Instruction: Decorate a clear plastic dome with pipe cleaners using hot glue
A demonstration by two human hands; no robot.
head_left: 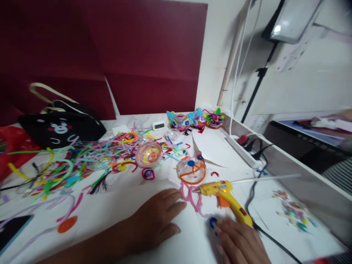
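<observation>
My left hand [162,216] lies on a white sheet [181,238], its fingers stretched out and slightly apart, with nothing in them. Close to the bottom edge, my right hand [239,242] has its fingers together at a small blue disc [213,222], which shows past the fingertips; blur softens the contact. Beyond that hand rests a yellow hot glue gun [220,187] on its side, a glue stick [266,178] out of its back. Pink pipe-cleaner loops [195,198] lie by its nozzle. Behind them is a clear round piece [189,172] with orange pipe cleaner and blue discs.
Tangled pipe cleaners [99,154] and a clear bowl-like piece [148,154] cover the left and middle. Decorated animal-face crafts [180,122] stand at the back. A power strip [244,151] lines the right side; the glue gun's cord [277,244] crosses the table's right part.
</observation>
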